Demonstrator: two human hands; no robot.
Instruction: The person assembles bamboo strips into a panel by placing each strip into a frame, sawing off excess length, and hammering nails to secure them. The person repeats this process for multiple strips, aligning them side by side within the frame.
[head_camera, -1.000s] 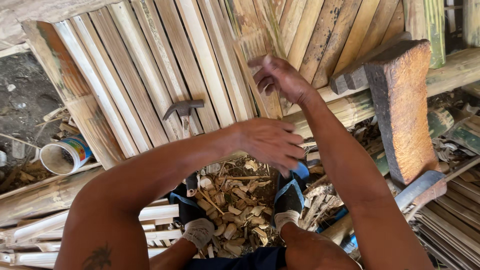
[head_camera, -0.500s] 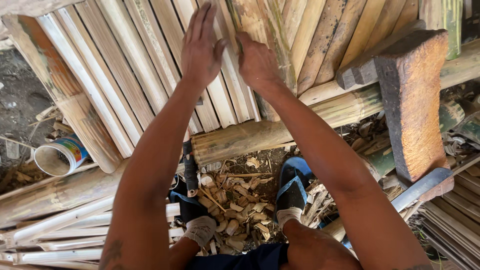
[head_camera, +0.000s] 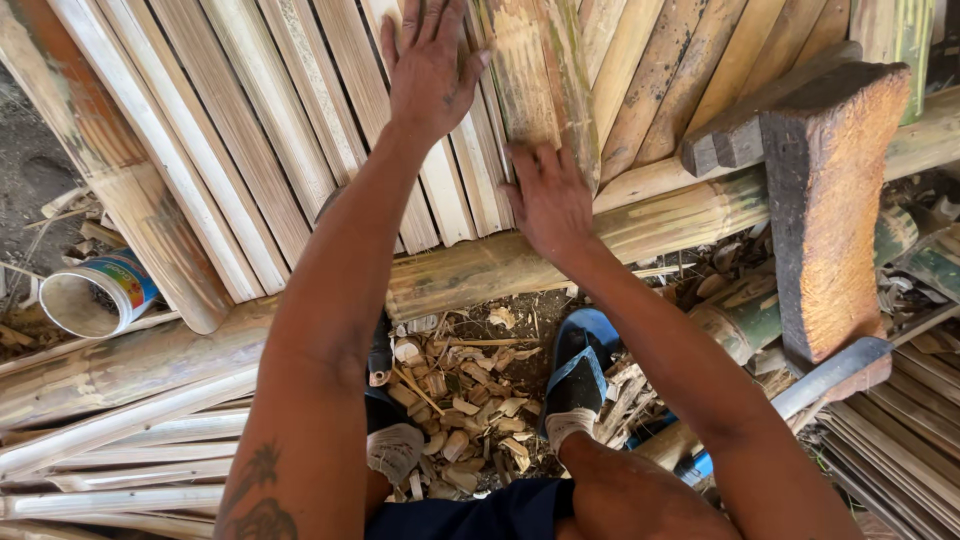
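Both hands lie spread flat on the bamboo slats (head_camera: 300, 150), gripping nothing: left hand (head_camera: 430, 65) farther up, right hand (head_camera: 548, 200) near the slats' lower ends.

Wooden block (head_camera: 830, 200): thick, dark and weathered, stood upright at the right, leaning on a thick bamboo pole (head_camera: 480, 270).
Blade (head_camera: 830, 375): flat grey metal, lay just below the block.
Tin can (head_camera: 95, 295): open, tipped on its side at the left, on the ground.
Chips (head_camera: 470, 400): pale bamboo scraps littered the ground beneath the pole.
Sandal (head_camera: 575, 370): blue, among the chips.
Thin strips (head_camera: 110, 450): bundled at lower left.
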